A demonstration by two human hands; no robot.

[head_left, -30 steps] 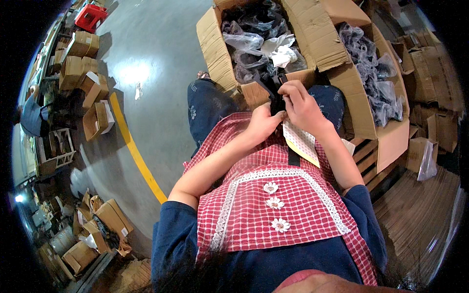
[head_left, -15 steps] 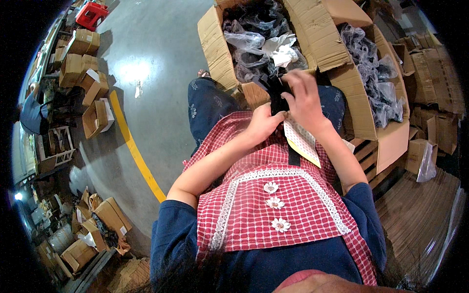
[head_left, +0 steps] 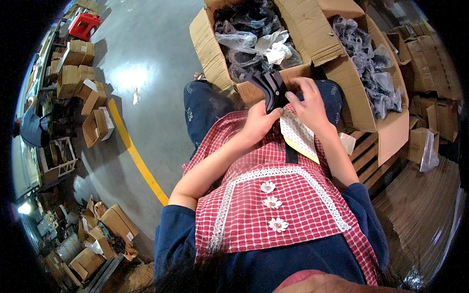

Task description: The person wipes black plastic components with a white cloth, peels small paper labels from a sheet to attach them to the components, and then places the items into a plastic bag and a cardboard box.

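My left hand (head_left: pixel 260 124) is closed round the lower end of a black item of several curved straps (head_left: pixel 267 89), with a small round light stud on it. The straps fan out upward in front of the near carton; their exact kind is unclear. Just right of them hovers my right hand (head_left: pixel 310 105), fingers bent and apart, nothing visible in it. Below the hands, a white sheet with rows of small marks and a yellow edge (head_left: pixel 299 138) lies on my red checked apron (head_left: pixel 273 205).
An open carton (head_left: pixel 320 36) ahead holds black things in clear plastic bags and white crumpled paper. A second open carton (head_left: pixel 393 129) with bagged dark things stands right, near a wooden pallet (head_left: pixel 364 151). Flattened cardboard (head_left: pixel 415 210) is stacked lower right. A yellow floor line (head_left: pixel 137 154) runs left.
The black straps have turned into clearer view, spreading upward with the stud showing. My right hand has moved slightly down and right, off the straps. The whole view has shifted slightly.
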